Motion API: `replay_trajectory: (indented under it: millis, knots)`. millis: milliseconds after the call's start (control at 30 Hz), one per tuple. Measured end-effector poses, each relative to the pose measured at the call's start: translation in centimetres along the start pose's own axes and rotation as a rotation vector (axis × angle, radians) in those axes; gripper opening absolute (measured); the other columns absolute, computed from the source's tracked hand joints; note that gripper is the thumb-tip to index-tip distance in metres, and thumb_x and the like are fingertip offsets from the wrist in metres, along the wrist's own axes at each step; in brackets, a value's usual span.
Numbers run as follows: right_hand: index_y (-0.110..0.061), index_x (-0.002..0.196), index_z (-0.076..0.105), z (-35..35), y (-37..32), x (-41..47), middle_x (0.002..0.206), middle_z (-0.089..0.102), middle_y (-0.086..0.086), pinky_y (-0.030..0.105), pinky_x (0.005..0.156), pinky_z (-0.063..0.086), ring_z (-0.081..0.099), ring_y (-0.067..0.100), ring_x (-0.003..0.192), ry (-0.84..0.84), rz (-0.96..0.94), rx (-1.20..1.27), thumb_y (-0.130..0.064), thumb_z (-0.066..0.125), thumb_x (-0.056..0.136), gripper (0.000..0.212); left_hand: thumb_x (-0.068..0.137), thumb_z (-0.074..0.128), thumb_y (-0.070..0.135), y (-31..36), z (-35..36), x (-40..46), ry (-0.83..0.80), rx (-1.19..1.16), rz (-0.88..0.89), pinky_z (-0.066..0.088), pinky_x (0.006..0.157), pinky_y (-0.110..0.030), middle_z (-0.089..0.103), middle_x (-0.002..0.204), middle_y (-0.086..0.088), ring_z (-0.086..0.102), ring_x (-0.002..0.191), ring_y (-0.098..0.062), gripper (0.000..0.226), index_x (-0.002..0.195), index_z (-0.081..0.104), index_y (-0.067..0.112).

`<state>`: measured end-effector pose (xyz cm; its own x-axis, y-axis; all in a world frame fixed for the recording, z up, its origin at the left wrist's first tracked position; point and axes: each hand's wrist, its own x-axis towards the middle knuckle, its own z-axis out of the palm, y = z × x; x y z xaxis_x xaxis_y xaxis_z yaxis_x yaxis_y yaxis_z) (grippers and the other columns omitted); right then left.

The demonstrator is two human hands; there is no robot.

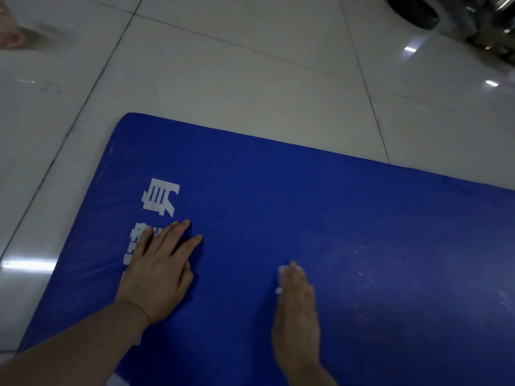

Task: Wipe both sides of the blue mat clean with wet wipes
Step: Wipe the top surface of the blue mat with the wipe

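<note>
Item: blue mat (pixel 306 218), lying flat on the pale tiled floor (pixel 223 65), its rounded far-left corner in view and its near and right portions running out of frame. White printed characters (pixel 160 200) run along its left side; faint pale scuffs and specks (pixel 362 274) mark the surface to the right. Your left hand (pixel 156 274) rests palm-down on the mat over the lower characters, fingers straight and slightly fanned, forearm entering from the lower left. Your right hand (pixel 298 307) lies flat on the mat near its middle, well apart from the left, fingers held together and pointing away from you. Wet wipe (pixel 281 277): white, mostly hidden beneath your right hand, only small bits showing at the fingertips and along the left edge of the fingers; the hand presses it down to the mat, and whether any finger curls round it you cannot tell. Far right corner: dark and shiny metal objects (pixel 459 18), blurred. Far left edge: a pinkish blurred shape (pixel 11 34) on the floor, not identifiable.
</note>
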<state>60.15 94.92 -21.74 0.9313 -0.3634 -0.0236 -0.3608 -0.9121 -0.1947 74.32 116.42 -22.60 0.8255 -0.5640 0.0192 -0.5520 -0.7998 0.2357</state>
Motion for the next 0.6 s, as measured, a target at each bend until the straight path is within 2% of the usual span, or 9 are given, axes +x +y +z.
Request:
replay_trajectory:
  millis: [67, 133, 200, 267, 300, 367, 433, 533, 600]
  knots:
    - [-0.013, 0.149, 0.023, -1.4, 2.7, 0.7, 0.157, 0.013, 0.000, 0.021, 0.117, -0.006, 0.007, 0.007, 0.142, 0.018, 0.228, 0.020, -0.003, 0.035, 0.098, 0.054, 0.085, 0.032, 0.030, 0.0, 0.1, 0.0, 0.005, 0.003, -0.003, 0.024, 0.110, -0.054, 0.048, 0.141, -0.012, 0.042, 0.129, -0.026, 0.053, 0.126, 0.061, 0.013]
    - [-0.017, 0.152, 0.008, -1.8, 3.6, 0.6, 0.159, 0.000, -0.004, 0.020, 0.114, -0.012, -0.012, 0.001, 0.139, -0.006, 0.329, 0.114, -0.014, 0.018, 0.103, 0.049, 0.085, 0.031, 0.030, 0.0, 0.2, 0.0, 0.009, 0.005, -0.004, 0.025, 0.109, -0.054, 0.048, 0.140, -0.013, 0.041, 0.129, -0.026, 0.053, 0.125, 0.061, 0.012]
    - [-0.013, 0.151, 0.018, -1.5, 1.8, 0.4, 0.158, 0.009, -0.002, 0.022, 0.117, -0.006, -0.002, 0.011, 0.145, 0.022, 0.250, 0.066, -0.016, 0.014, 0.104, 0.048, 0.085, 0.031, 0.030, 0.0, 0.3, 0.0, 0.016, 0.019, 0.001, 0.025, 0.109, -0.054, 0.049, 0.140, -0.013, 0.041, 0.129, -0.026, 0.053, 0.125, 0.062, 0.012]
    - [-0.008, 0.144, 0.032, -0.1, -0.8, -0.6, 0.150, 0.034, 0.004, 0.027, 0.117, 0.008, 0.022, 0.020, 0.142, -0.031, 0.120, 0.038, -0.017, 0.006, 0.104, 0.048, 0.085, 0.031, 0.029, 0.0, 0.4, 0.0, 0.023, 0.033, 0.004, 0.025, 0.109, -0.054, 0.048, 0.140, -0.014, 0.041, 0.128, -0.027, 0.054, 0.125, 0.062, 0.011]
    - [-0.008, 0.140, 0.035, 0.6, -1.8, -1.3, 0.147, 0.041, 0.005, 0.029, 0.115, 0.012, 0.027, 0.020, 0.139, -0.042, 0.009, 0.056, -0.017, 0.004, 0.104, 0.049, 0.085, 0.030, 0.029, 0.0, 0.4, 0.0, 0.026, 0.034, 0.002, 0.025, 0.109, -0.054, 0.048, 0.141, -0.014, 0.041, 0.129, -0.028, 0.054, 0.125, 0.061, 0.011]
    - [-0.009, 0.141, 0.037, 0.9, -2.4, -2.0, 0.148, 0.038, 0.004, 0.031, 0.114, 0.016, 0.026, 0.018, 0.140, -0.070, -0.138, 0.046, -0.008, 0.020, 0.101, 0.044, 0.085, 0.030, 0.027, 0.3, 0.3, -0.1, 0.049, 0.022, 0.010, 0.025, 0.110, -0.055, 0.046, 0.141, -0.015, 0.042, 0.128, -0.029, 0.053, 0.125, 0.061, 0.009]
    - [-0.009, 0.144, 0.036, 0.2, -0.8, -1.6, 0.152, 0.026, 0.000, 0.031, 0.118, 0.011, 0.022, 0.018, 0.143, 0.002, -0.055, 0.033, 0.001, 0.037, 0.094, 0.051, 0.084, 0.032, 0.023, 0.6, 0.0, -0.9, 0.093, -0.011, 0.036, 0.023, 0.110, -0.054, 0.046, 0.141, -0.016, 0.042, 0.128, -0.030, 0.050, 0.125, 0.058, 0.009]
    - [-0.012, 0.151, 0.018, -1.6, 2.5, -1.3, 0.156, 0.004, -0.006, 0.027, 0.119, -0.005, 0.001, 0.011, 0.146, -0.003, 0.244, 0.067, -0.008, 0.024, 0.102, 0.049, 0.084, 0.034, 0.021, 1.4, -0.2, -4.1, 0.110, -0.062, 0.115, 0.021, 0.111, -0.055, 0.044, 0.143, -0.015, 0.039, 0.131, -0.030, 0.047, 0.126, 0.051, 0.013]
    - [-0.014, 0.152, 0.011, -1.5, 3.1, -1.7, 0.158, -0.001, -0.006, 0.024, 0.117, -0.010, -0.010, 0.004, 0.141, -0.018, 0.293, 0.081, -0.015, 0.017, 0.103, 0.049, 0.082, 0.035, 0.020, 2.0, 0.1, -6.6, 0.068, -0.075, 0.166, 0.020, 0.111, -0.053, 0.043, 0.144, -0.014, 0.039, 0.132, -0.029, 0.047, 0.127, 0.050, 0.014]
